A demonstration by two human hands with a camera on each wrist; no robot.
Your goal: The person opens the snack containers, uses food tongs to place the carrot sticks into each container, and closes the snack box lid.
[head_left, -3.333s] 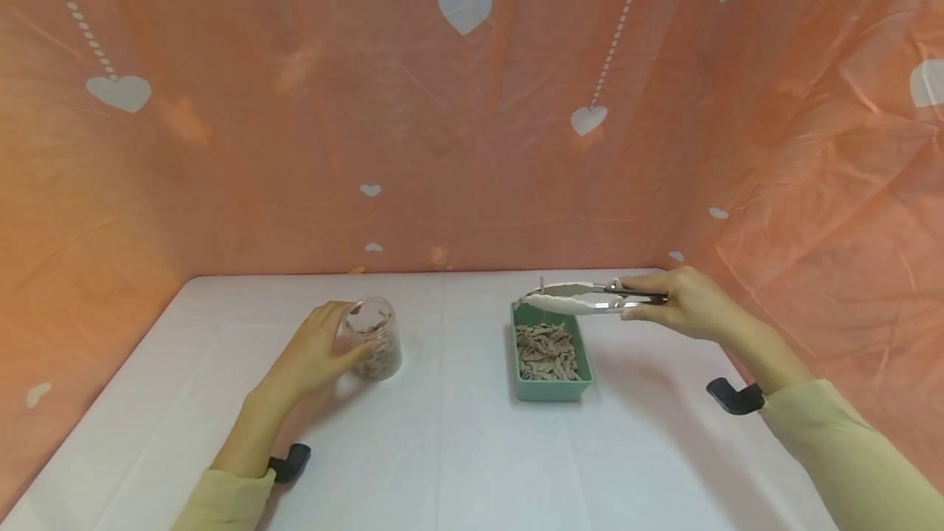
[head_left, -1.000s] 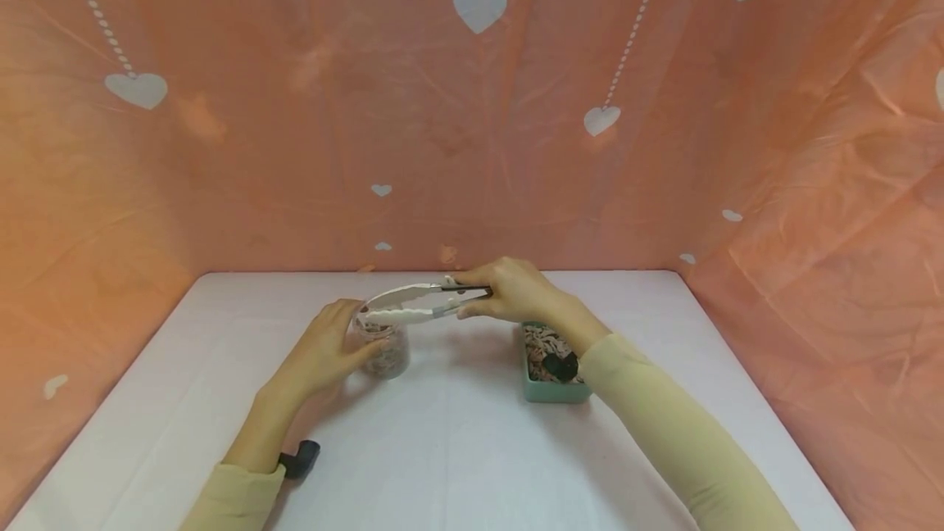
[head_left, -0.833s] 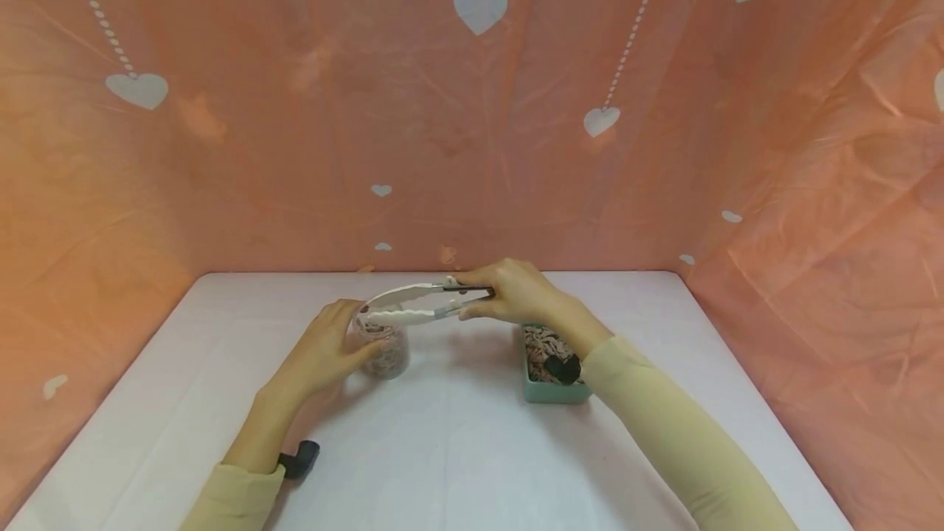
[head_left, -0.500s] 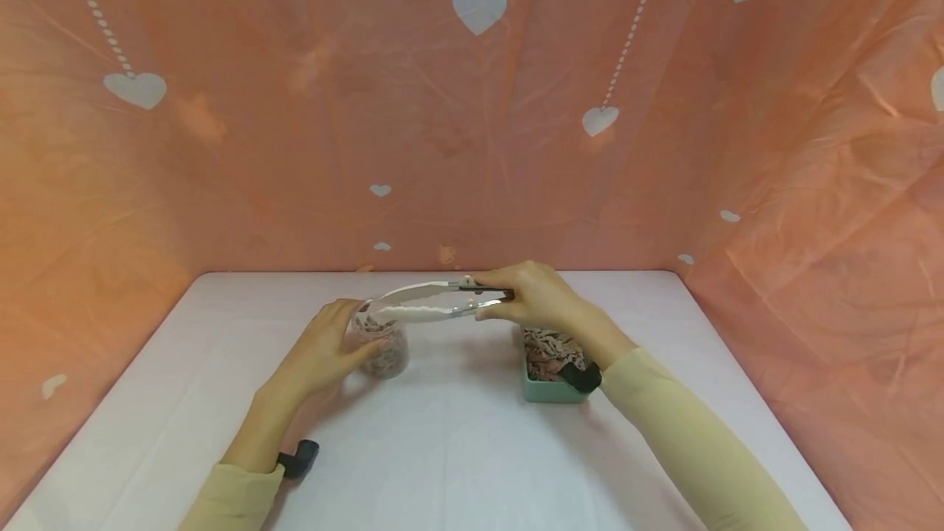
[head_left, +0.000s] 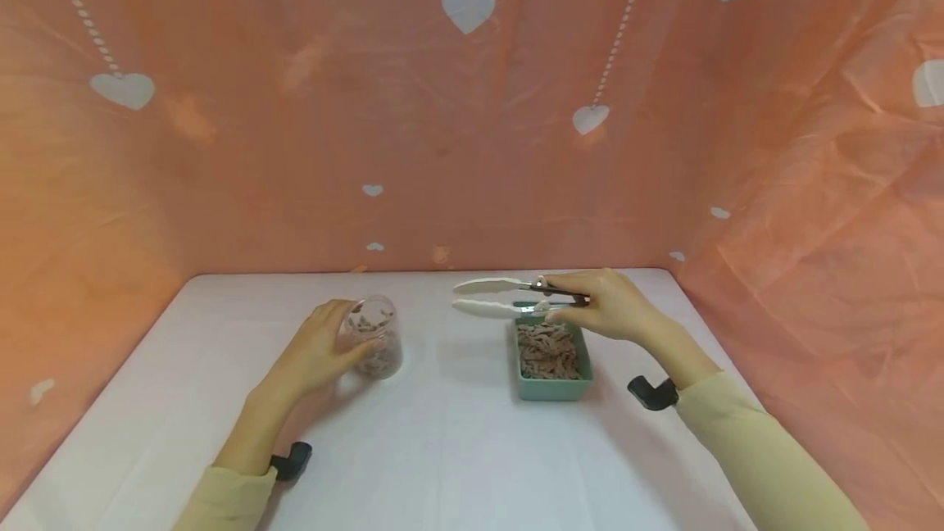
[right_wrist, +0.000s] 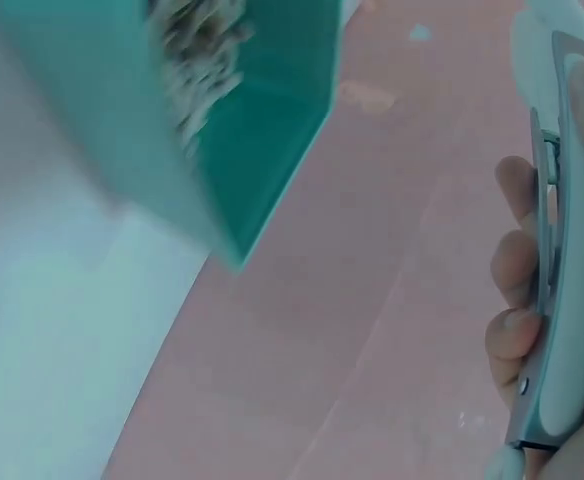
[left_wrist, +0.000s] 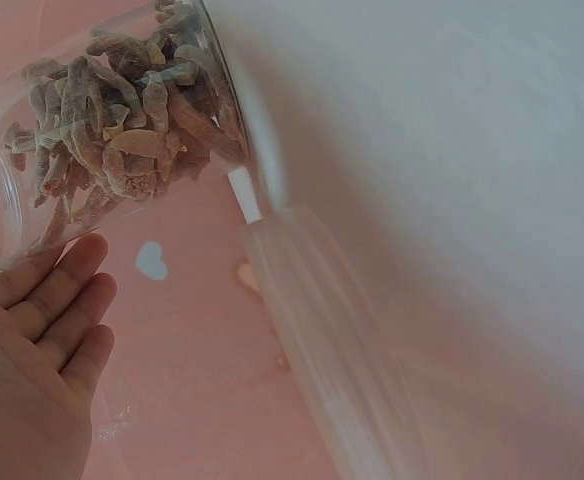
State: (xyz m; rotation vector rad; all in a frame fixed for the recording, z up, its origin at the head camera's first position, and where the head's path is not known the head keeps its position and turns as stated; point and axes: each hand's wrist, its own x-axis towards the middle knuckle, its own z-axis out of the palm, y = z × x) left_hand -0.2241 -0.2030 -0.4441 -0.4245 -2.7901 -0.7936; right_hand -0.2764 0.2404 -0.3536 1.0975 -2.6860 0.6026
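My left hand [head_left: 315, 349] holds a clear jar [head_left: 383, 360], thumb in front and fingers round the far side. The jar stands on the table without a lid, and brown, wrinkled dried strips [left_wrist: 112, 130] fill its lower part. My right hand [head_left: 612, 306] grips kitchen tongs [right_wrist: 580, 270] with pale, scalloped tips. Held level above the table, the tongs point left with their arms apart and nothing between the tips. Below the hand sits a green rectangular container [head_left: 553, 390] with a heap of similar strips [head_left: 547, 352]; the tongs overlap its back edge in the head view.
A white cloth covers the table [head_left: 457, 449]. An orange sheet [head_left: 442, 146] with pale hearts hangs close behind the table and along both sides. Black bands with stubby mounts [head_left: 652, 393] sit on both wrists.
My right hand has drawn the tongs from the jar's mouth to the right, towards the green container. Before that, the tongs were over the container with a strip at their tips. My left hand stays put.
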